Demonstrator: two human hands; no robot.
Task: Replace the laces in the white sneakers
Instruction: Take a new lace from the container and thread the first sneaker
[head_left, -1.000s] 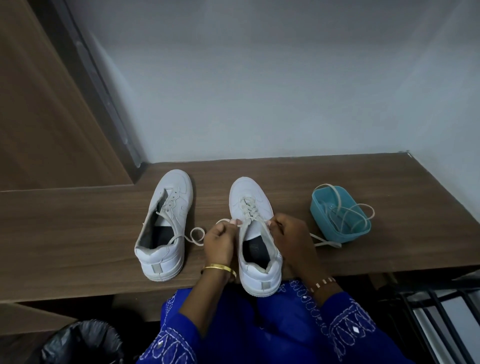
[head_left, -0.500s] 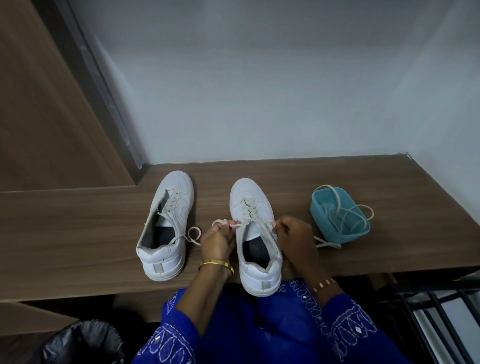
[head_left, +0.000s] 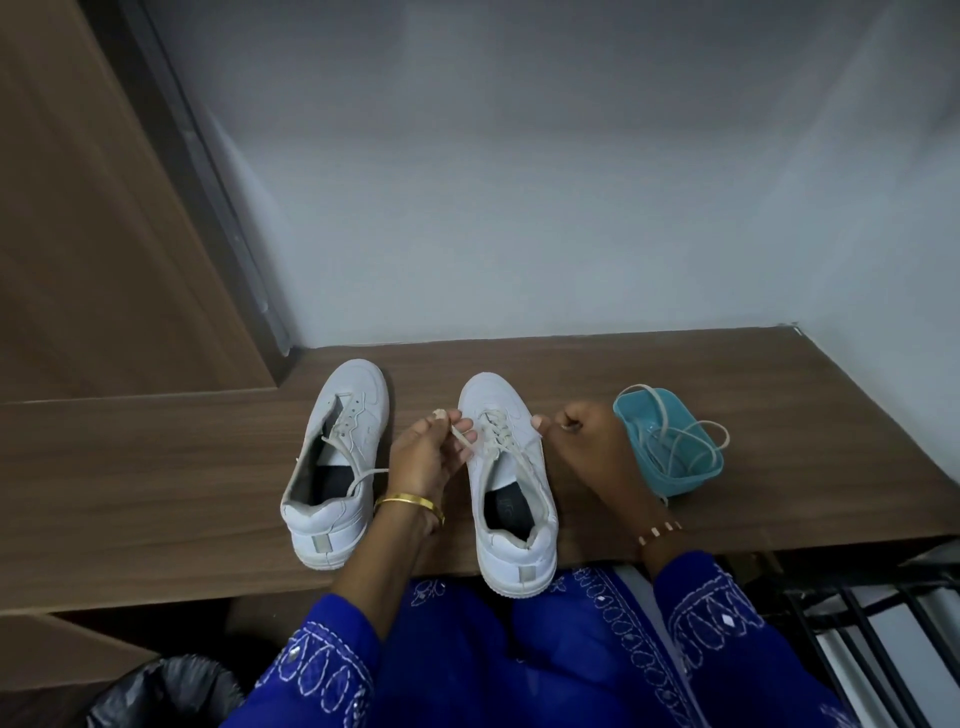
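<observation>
Left hand (head_left: 423, 457): fingers (head_left: 457, 423) pinch the lace (head_left: 511, 457) end, lifted just left of the eyelets, probably to take up slack. Right hand (head_left: 584, 441): fingers curled beside the toe of the right sneaker (head_left: 511, 493); looks like steadying the shoe, can't tell whether they grip lace. That sneaker sits centred at the desk (head_left: 156, 467) front edge, heel overhanging toward the lap, keeps eyelets in reach. Left sneaker (head_left: 337, 462) is parked just beside, lace loose, likely queued. Spare laces wait in the blue tub (head_left: 670, 452) near the right hand. Both wrists low, forearms angled inward.
</observation>
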